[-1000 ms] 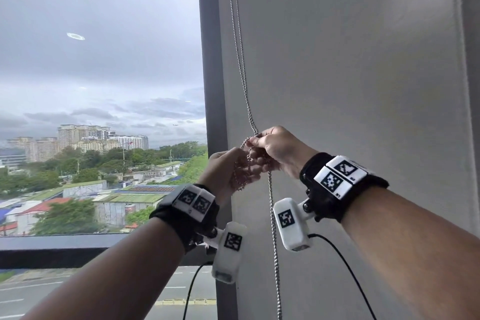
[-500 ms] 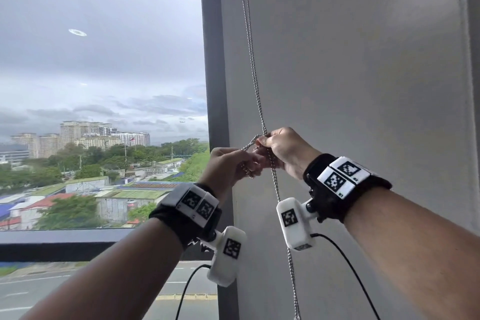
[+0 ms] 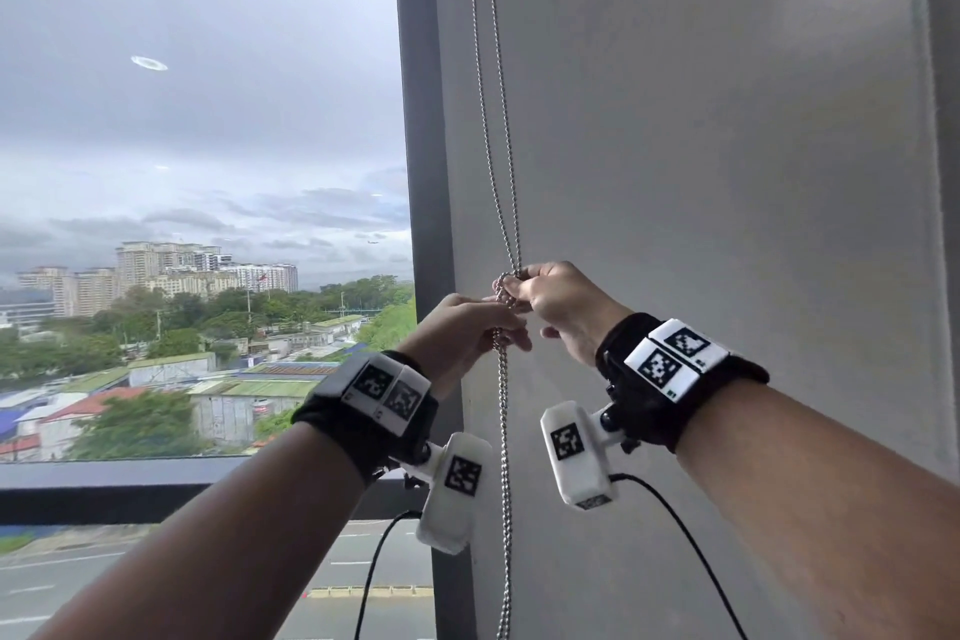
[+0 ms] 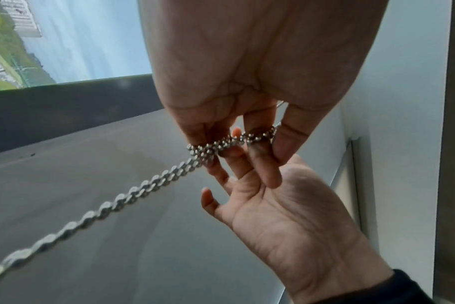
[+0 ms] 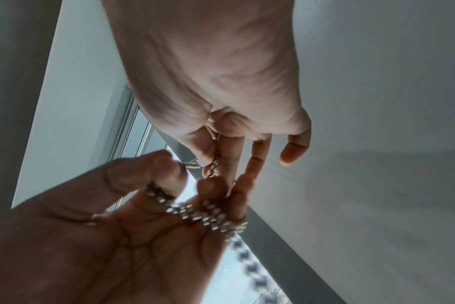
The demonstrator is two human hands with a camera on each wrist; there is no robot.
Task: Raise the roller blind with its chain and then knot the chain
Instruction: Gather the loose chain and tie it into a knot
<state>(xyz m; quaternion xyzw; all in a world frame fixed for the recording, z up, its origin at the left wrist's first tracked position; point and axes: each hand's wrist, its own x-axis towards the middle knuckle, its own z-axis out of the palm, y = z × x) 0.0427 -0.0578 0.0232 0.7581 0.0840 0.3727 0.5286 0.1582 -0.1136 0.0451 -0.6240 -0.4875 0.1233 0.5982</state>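
Note:
The silver bead chain drops in two strands along the window frame to my hands. My right hand pinches a small bunched loop of it between thumb and fingers, seen close in the right wrist view. Just below and to the left, my left hand holds the chain with its fingers curled round it. In the right wrist view the chain wraps over those left fingers. The left wrist view shows the left fingertips pinching the chain. Below the hands the strands hang twisted together.
A dark vertical window frame stands just left of the chain. The grey wall fills the right side. Through the glass are sky and buildings, with a dark sill below. Camera cables hang from both wrists.
Both hands keep hold of the chain. The bunched loop now sits a little higher at the right hand's fingertips, and the hanging part below has swung back to the left.

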